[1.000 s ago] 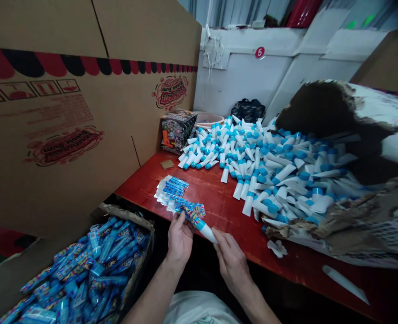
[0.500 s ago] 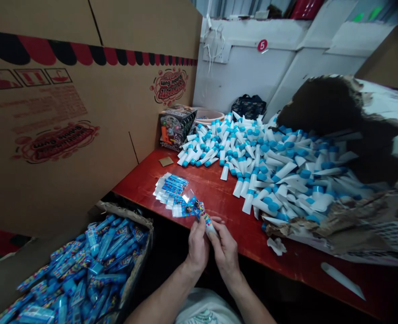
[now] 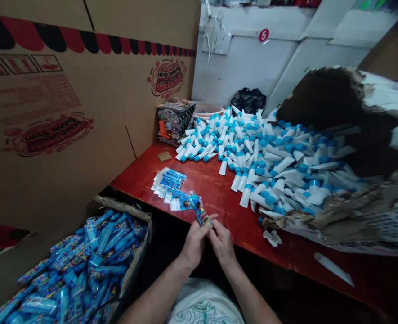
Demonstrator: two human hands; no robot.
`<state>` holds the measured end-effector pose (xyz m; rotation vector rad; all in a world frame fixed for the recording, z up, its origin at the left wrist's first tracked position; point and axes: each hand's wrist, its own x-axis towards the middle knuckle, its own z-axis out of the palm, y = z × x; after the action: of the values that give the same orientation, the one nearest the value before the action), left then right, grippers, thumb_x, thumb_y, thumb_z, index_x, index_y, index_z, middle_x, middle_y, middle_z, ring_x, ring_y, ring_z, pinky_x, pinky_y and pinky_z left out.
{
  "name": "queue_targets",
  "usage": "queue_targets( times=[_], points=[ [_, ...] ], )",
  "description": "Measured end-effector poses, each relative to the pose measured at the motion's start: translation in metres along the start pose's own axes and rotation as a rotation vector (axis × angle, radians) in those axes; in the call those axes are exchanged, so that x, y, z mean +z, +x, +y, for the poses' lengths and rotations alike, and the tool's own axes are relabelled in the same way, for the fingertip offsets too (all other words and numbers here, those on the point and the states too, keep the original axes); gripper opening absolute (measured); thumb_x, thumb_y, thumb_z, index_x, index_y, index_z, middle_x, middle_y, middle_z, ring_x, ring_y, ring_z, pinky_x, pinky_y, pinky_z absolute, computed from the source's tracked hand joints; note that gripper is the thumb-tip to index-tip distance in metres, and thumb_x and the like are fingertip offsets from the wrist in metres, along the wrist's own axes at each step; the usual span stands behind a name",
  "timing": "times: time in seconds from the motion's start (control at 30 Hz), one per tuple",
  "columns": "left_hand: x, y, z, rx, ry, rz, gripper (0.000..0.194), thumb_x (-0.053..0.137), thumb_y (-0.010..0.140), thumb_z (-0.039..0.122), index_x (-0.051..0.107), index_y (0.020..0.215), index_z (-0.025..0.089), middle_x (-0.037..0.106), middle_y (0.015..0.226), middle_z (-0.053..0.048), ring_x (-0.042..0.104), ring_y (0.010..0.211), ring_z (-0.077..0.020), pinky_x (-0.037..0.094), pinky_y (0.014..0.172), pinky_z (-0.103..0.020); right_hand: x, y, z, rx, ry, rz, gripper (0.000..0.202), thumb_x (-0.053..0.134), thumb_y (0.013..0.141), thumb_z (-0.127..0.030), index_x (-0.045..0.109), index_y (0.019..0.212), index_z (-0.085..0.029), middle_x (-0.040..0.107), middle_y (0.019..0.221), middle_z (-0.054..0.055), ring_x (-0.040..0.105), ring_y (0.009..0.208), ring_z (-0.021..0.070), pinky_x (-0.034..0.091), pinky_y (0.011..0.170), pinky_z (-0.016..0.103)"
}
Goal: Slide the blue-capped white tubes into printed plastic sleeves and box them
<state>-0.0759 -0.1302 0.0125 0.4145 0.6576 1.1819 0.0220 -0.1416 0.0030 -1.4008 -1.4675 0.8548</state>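
Observation:
Between my two hands, at the front edge of the red table [image 3: 215, 198], is a small tube in a printed blue sleeve [image 3: 200, 210]. My left hand [image 3: 194, 240] pinches its lower end from the left. My right hand [image 3: 221, 240] has its fingers closed at the same end, touching the tube from the right. The sleeve covers most of the tube. Just beyond my hands a fanned row of flat printed sleeves [image 3: 170, 185] lies on the table. A big heap of white tubes with blue caps [image 3: 252, 148] spreads behind and to the right.
At lower left stands an open carton [image 3: 148, 234] full of sleeved blue tubes [image 3: 80, 265]. A tall cardboard box [image 3: 118, 94] walls the left side. A torn carton [image 3: 364, 216] sits at right, near a loose white tube [image 3: 333, 269]. A toy box [image 3: 175, 119] stands at the back.
The printed sleeve now covers the white tube down to my fingers, where white showed before. Both hands have shifted slightly left. The view has tilted a little downward.

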Motion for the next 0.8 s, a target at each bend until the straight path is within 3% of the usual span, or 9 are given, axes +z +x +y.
queue_targets(
  times=[0.17,0.33,0.53,0.67,0.73,0.8],
  points=[
    [0.0,0.002,0.036,-0.054,-0.25,0.007,0.023,0.063,0.079,0.03,0.064,0.1,0.018,0.067,0.084,-0.005,0.064,0.078,-0.0205,0.046,0.086,-0.042,-0.005,-0.005,0.005,0.1,0.253,-0.27,0.03,0.056,0.081,-0.047,0.057,0.071,-0.019,0.051,0.06,-0.003,0.045,0.051,0.0113,0.036,0.048,0.023],
    [-0.004,-0.003,0.035,-0.138,-0.373,0.094,0.014,0.055,0.086,0.028,0.062,0.089,0.016,0.061,0.073,-0.003,0.059,0.064,-0.0151,0.049,0.074,-0.035,0.004,-0.011,0.01,0.127,0.332,-0.254,0.035,0.062,0.076,-0.049,0.052,0.063,-0.019,0.047,0.051,-0.005,0.042,0.047,0.0101,0.034,0.047,0.023],
    [-0.019,-0.012,0.036,-0.086,-0.369,0.135,0.012,0.057,0.084,0.026,0.06,0.089,0.016,0.06,0.072,-0.003,0.057,0.061,-0.0131,0.048,0.064,-0.028,0.025,-0.011,0.007,0.049,0.242,-0.291,0.03,0.061,0.079,-0.041,0.052,0.062,-0.018,0.047,0.056,-0.005,0.04,0.049,0.0088,0.033,0.048,0.021],
    [-0.048,-0.021,0.061,0.137,-0.18,0.23,0.018,0.064,0.078,0.025,0.059,0.095,0.019,0.062,0.074,-0.001,0.06,0.063,-0.0146,0.05,0.067,-0.031,0.027,0.006,-0.001,-0.141,-0.015,-0.348,0.025,0.051,0.089,-0.032,0.06,0.07,-0.018,0.054,0.064,-0.002,0.05,0.059,0.0125,0.041,0.057,0.024],
    [-0.075,-0.026,0.078,0.285,-0.007,0.35,0.025,0.066,0.076,0.026,0.056,0.099,0.023,0.064,0.078,0.0,0.061,0.063,-0.015,0.05,0.067,-0.032,0.025,0.021,-0.005,-0.293,-0.265,-0.254,0.019,0.047,0.091,-0.026,0.064,0.087,-0.019,0.062,0.083,0.005,0.057,0.077,0.0175,0.045,0.07,0.029],
    [-0.108,-0.032,0.095,0.417,0.193,0.534,0.028,0.068,0.073,0.029,0.055,0.098,0.025,0.065,0.087,0.0,0.063,0.071,-0.0165,0.05,0.075,-0.035,0.025,0.035,-0.004,-0.402,-0.534,-0.159,0.025,0.049,0.089,-0.024,0.061,0.11,-0.019,0.061,0.11,0.012,0.055,0.097,0.0242,0.043,0.082,0.037]
  ],
)
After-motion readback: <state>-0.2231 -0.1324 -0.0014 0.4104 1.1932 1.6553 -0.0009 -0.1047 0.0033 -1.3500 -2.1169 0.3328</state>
